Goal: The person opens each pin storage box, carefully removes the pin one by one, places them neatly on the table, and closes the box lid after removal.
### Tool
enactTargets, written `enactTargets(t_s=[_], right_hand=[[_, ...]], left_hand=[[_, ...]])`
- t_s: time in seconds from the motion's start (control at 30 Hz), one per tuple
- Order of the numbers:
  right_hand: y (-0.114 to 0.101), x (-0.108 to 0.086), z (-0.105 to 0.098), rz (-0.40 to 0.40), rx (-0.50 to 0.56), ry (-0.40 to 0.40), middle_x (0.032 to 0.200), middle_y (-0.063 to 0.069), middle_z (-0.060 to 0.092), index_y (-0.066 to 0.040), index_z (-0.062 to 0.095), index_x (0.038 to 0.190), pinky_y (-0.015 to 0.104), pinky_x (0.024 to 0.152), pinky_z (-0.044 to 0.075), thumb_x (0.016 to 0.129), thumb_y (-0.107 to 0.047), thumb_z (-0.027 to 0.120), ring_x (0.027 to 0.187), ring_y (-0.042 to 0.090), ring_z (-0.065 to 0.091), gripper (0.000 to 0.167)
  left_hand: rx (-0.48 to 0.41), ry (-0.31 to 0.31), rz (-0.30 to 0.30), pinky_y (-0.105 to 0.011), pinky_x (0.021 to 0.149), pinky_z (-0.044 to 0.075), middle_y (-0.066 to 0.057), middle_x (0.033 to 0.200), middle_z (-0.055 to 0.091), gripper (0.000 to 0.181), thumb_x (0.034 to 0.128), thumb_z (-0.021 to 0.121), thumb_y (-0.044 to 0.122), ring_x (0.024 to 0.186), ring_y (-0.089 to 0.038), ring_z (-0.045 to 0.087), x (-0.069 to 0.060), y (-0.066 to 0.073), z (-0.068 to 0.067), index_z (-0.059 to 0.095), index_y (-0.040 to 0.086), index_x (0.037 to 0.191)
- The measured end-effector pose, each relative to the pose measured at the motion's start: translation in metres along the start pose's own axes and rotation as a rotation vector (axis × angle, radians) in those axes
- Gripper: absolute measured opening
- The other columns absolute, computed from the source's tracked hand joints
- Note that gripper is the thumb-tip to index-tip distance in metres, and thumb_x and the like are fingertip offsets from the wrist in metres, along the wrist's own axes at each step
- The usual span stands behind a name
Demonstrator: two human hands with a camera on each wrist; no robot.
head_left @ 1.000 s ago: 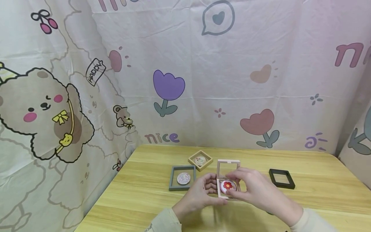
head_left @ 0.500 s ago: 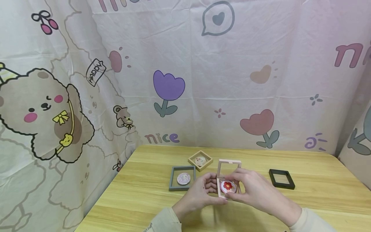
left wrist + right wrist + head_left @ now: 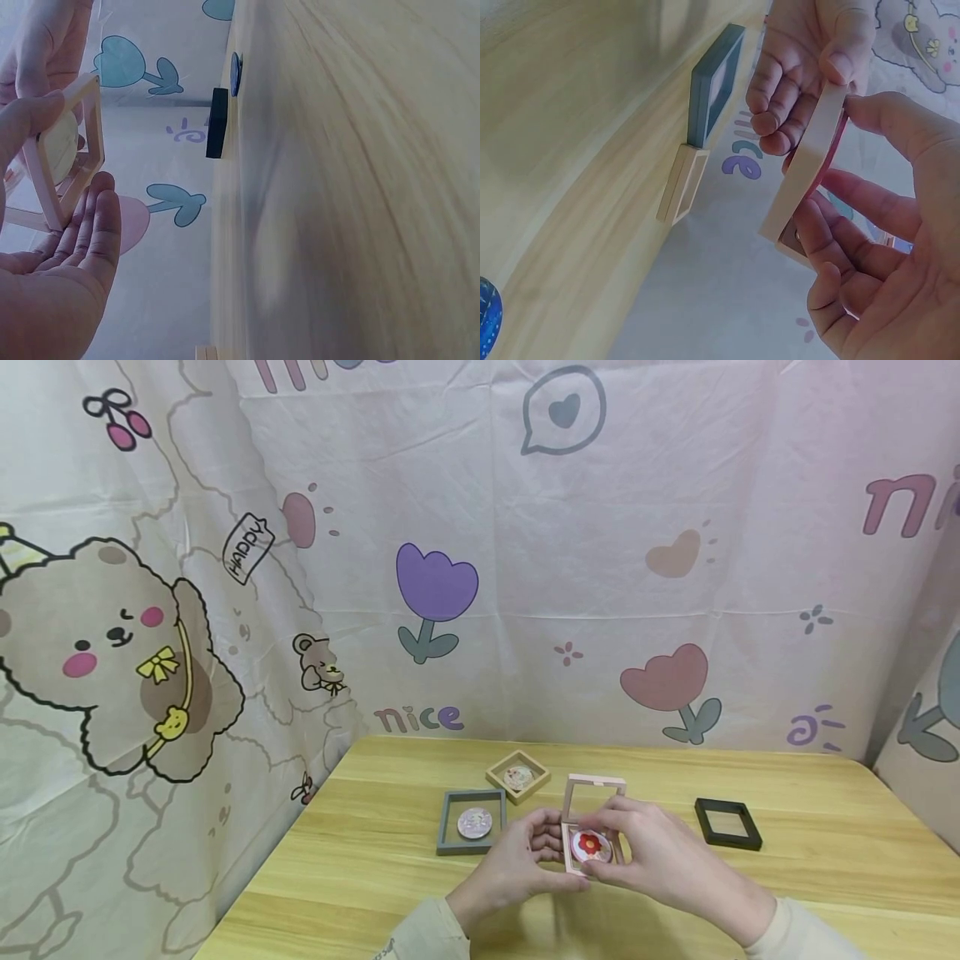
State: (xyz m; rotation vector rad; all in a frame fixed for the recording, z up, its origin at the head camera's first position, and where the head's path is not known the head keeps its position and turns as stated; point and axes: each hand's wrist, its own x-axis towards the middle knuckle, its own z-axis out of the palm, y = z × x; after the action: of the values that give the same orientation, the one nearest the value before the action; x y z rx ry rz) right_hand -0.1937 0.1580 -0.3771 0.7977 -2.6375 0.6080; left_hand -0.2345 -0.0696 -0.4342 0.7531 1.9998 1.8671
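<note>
My left hand [image 3: 517, 856] grips a small pink hinged display frame [image 3: 595, 778] by its left side, above the table. The frame's lid stands up, open, with a clear film in it. Inside the lower half sits a round badge [image 3: 591, 845] with a red flower on white. My right hand [image 3: 660, 856] pinches this badge between thumb and fingers. In the left wrist view the badge's pale back [image 3: 63, 150] shows through the film. Seen edge-on in the right wrist view, the badge's red rim [image 3: 834, 156] stands slightly proud of the frame along one side.
On the wooden table [image 3: 360, 860], left of the hands, lies a grey frame [image 3: 444, 822] holding a pale round badge [image 3: 475, 823]. Behind it is a tan frame [image 3: 496, 777] with another badge. A black frame [image 3: 727, 841] lies right. A blue round object [image 3: 487, 319] shows at the right wrist view's edge.
The pink frame and its lid have shifted very slightly right. A dark object under the right forearm, seen one second ago, is now hidden. The left hand's grip looks the same.
</note>
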Motion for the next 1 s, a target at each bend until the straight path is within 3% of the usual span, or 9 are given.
enactTargets(t_s=[0.53, 0.73, 1.0], right_hand=[[0.0025, -0.0018, 0.0023, -0.021, 0.026, 0.025, 0.101, -0.016, 0.07, -0.021, 0.081, 0.11, 0.021, 0.066, 0.051, 0.077, -0.035, 0.093, 0.084, -0.002, 0.06, 0.038], [0.003, -0.0044, -0.0017, 0.011, 0.052, 0.031, 0.09, -0.02, 0.062, -0.022, 0.08, 0.106, 0.019, 0.065, 0.05, 0.075, -0.03, 0.092, 0.081, -0.005, 0.058, 0.035], [0.0081, -0.01, -0.0061, 0.003, 0.061, 0.06, 0.091, -0.021, 0.061, -0.019, 0.08, 0.107, 0.017, 0.064, 0.05, 0.075, -0.023, 0.089, 0.08, -0.008, 0.055, 0.034]], left_hand=[[-0.012, -0.004, -0.025, -0.02, 0.096, 0.061, -0.002, 0.113, 0.072, 0.063, 0.0794, 0.089, -0.006, 0.101, -0.011, 0.07, 0.0003, 0.001, 0.0012, 0.06, 0.001, 0.135], [-0.002, 0.002, -0.024, -0.019, 0.095, 0.061, -0.002, 0.115, 0.074, 0.063, 0.0803, 0.09, -0.003, 0.102, -0.013, 0.071, -0.0008, -0.0001, -0.0007, 0.06, 0.002, 0.135], [-0.008, 0.011, -0.011, -0.02, 0.096, 0.061, -0.026, 0.126, 0.071, 0.063, 0.0795, 0.09, -0.003, 0.103, -0.015, 0.071, 0.0011, -0.0013, -0.004, 0.059, -0.002, 0.134]])
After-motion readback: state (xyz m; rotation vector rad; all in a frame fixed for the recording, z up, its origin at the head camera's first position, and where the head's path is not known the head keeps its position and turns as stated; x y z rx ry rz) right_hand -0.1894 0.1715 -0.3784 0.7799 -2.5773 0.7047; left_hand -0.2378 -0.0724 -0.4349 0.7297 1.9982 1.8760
